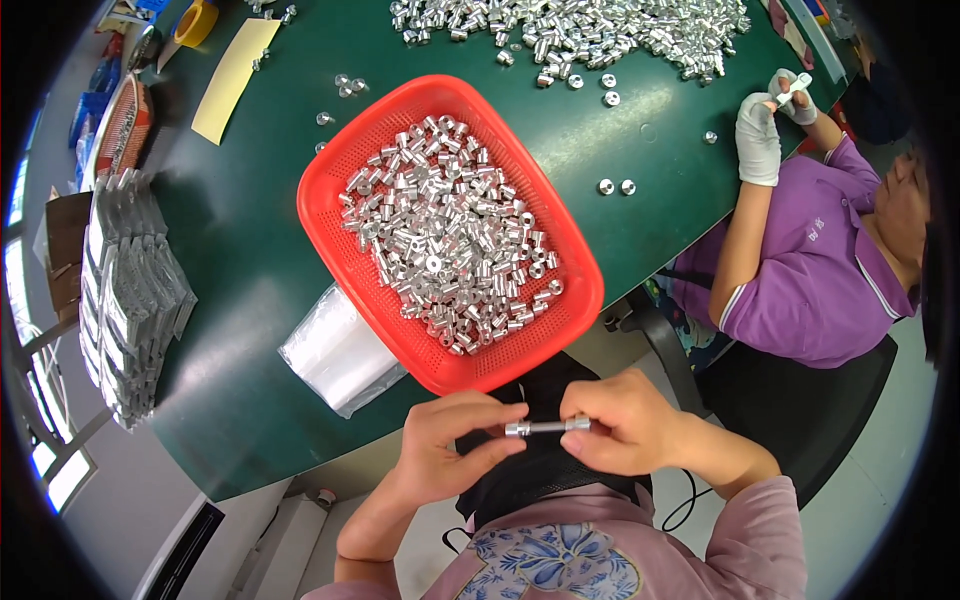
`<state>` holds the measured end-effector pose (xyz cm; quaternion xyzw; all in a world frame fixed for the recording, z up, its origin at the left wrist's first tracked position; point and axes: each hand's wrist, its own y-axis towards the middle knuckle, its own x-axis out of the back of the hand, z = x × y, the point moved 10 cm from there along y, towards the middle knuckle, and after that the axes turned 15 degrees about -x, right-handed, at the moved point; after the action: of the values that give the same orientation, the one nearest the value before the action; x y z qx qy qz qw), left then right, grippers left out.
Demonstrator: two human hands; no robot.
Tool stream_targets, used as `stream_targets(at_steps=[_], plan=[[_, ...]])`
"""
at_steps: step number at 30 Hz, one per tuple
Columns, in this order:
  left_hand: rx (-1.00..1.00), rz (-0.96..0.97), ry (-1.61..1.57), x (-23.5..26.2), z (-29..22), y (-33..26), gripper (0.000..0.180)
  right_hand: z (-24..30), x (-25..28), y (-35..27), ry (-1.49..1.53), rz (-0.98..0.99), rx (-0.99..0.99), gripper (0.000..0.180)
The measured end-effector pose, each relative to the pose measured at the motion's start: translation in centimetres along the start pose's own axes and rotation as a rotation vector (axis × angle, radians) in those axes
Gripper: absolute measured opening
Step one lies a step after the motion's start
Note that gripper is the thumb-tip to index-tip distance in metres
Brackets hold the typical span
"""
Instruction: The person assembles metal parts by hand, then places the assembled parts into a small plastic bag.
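The right hand (625, 425) pinches one end of the slim metal rod (548, 427) above the lap; best keep it level while the left hand (445, 445), fingertips narrowly flanking the other end, perhaps touching, stays in line. Silver cylinders (440, 220) heap the red basket (555, 195).

metal rod (547, 427), right end partly hidden

Silver gleams on the metal rod (547, 428) and the cylindrical fittings (440, 240), the basket (590, 275) blazes red, the bench (255, 235) shows deep green, blue florals (555, 560) brighten the dusty-pink shirt (745, 530)!
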<state>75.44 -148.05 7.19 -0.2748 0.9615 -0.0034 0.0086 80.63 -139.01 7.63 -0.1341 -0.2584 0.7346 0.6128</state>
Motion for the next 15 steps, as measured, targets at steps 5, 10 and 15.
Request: stream_targets(at_steps=[5, 10, 15], plan=[[-0.026, 0.198, -0.116, -2.2, -1.9, -1.6, 0.028, 1.9, -1.5, -2.1, -0.112, -0.003, 0.105, 0.022], [-0.041, 0.033, -0.107, -2.3, -2.1, -2.9, 0.028, 3.3, -1.8, -3.0, -0.141, -0.115, 0.217, 0.022], [-0.119, 0.174, -0.082, -2.6, -3.2, -2.2, 0.027, 0.0, -3.6, -2.8, 0.107, 0.256, -0.091, 0.018]])
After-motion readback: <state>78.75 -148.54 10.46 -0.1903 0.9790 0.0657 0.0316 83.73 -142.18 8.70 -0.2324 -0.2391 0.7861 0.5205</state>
